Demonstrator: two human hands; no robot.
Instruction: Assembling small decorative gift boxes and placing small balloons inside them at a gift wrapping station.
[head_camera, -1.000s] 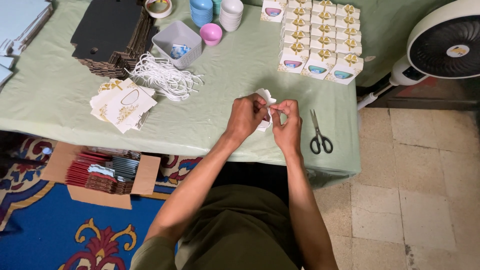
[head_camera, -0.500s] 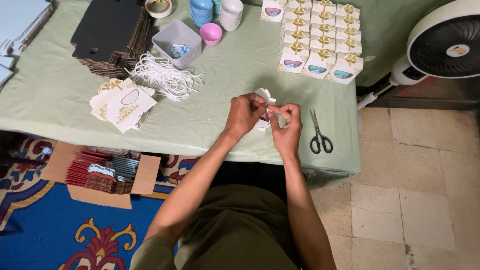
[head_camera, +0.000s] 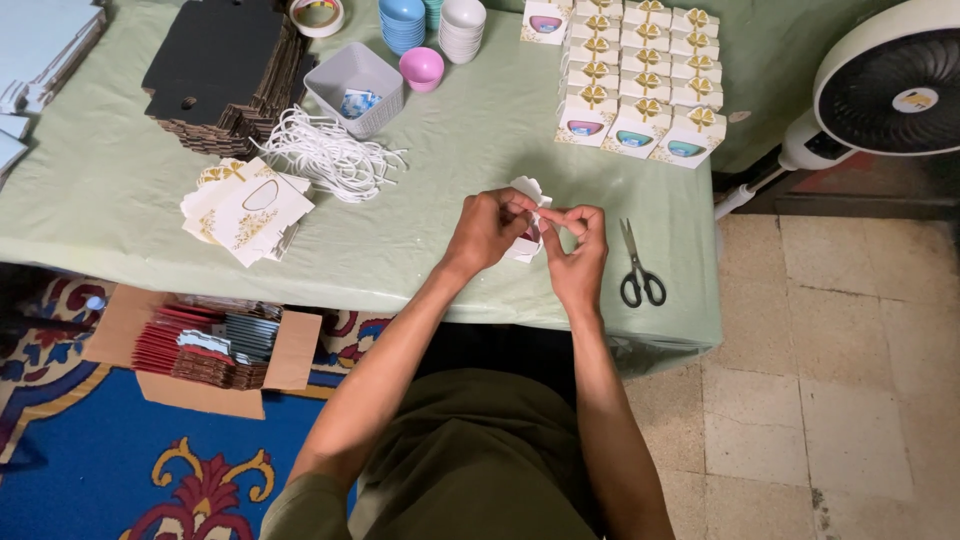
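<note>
A: Starting at nine o'clock, what sat on the worktop (head_camera: 120, 200)?

B: A pale green cloth covered it, soft and a little creased. At ten o'clock stood a stack of black corrugated sheets (head_camera: 222, 70), flat and matt. Below them lay flat white card blanks (head_camera: 248, 208) with gold print and an oval window, and just beside those a loose tangle of white cords (head_camera: 330, 152).

A: And the hands?

B: Near the middle, toward the front edge. The left hand (head_camera: 490, 228) and the right hand (head_camera: 578, 258) had closed in on a small white box (head_camera: 528, 215), thin card with a scalloped top. Compared with a second ago, the right hand had dropped slightly and its fingers (head_camera: 572, 218) pinched at the top flap, while the left gripped the box's side. I'd judge the closing of the top to be further along, with the box still off the cloth between both hands.

A: Further right?

B: Black-handled scissors (head_camera: 638, 268) lay at three o'clock of the hands, blades shut, apart from them. At one o'clock, rows of finished boxes (head_camera: 636, 75) stood, each with a gold bow and a coloured window. Beyond the edge, a white fan (head_camera: 888, 90) with a black grille stood on the tiled floor.
</note>
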